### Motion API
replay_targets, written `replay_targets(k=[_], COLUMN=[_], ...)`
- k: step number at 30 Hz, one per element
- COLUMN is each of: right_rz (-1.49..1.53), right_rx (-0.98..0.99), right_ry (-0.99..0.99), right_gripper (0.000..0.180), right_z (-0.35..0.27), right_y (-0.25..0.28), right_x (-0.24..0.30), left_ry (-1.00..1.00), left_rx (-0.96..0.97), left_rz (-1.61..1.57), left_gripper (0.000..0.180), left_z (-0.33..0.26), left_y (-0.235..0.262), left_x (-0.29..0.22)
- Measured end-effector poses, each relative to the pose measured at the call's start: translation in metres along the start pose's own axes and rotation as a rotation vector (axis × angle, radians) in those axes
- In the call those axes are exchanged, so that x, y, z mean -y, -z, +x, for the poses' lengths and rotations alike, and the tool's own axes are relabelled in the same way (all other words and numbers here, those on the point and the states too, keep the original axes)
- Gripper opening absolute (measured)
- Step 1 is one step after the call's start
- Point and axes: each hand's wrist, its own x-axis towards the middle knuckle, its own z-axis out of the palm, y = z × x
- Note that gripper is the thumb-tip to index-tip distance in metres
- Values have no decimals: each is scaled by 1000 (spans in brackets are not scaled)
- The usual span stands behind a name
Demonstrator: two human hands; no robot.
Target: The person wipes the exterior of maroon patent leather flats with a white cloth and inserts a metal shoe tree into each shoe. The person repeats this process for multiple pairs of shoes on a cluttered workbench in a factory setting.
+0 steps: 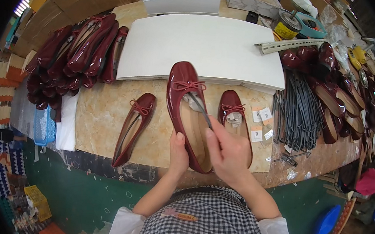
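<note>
Burgundy shoe, x1, centre, over the counter. I see left fingers gripping its side, right fingers clenched on one dark rod reaching inside. Two more flank it: left shoe, right shoe.

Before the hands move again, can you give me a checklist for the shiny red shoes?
1. Left fingers on the held burgundy ballet flat: ok.
2. Right fingers gripping the dark rod, which reaches inside that shoe: ok.
3. Crumpled paper in the held shoe: ok.
4. Rod inside the left table flat: ok.
5. Rod inside the right table flat: cannot tell; partly hidden.
6. Spare rods on the bench: ok.
</note>
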Motion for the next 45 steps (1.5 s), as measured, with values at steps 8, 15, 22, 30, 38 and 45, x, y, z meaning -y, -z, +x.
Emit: replay_targets(k=[8,15,22,30,38,45], right_rz=[-96,-776,-907,-372,301,-93], right_rx=[337,-289,-186,-219,-319,-291], right_ry=[-127,-419,-576,-626,-466,-413], right_gripper=[32,21,23,27,25,11], right_z=[-20,-37,-30,-36,-36,-51], right_y=[-2,147,167,149,186,126], right_x=[-18,-195,-211,-148,-115,-125], left_ry=[272,-237,-68,715,483,531], left_rx=[-70,-41,388,285,176,169], left_rz=[-125,814,890,-366,-329,-359], left_gripper=[51,51,66,63,66,79], left_z=[-12,3,16,-11,8,6], left_y=[12,3,-48,-32,-8,16], left_x=[24,-68,10,-15,-20,11])
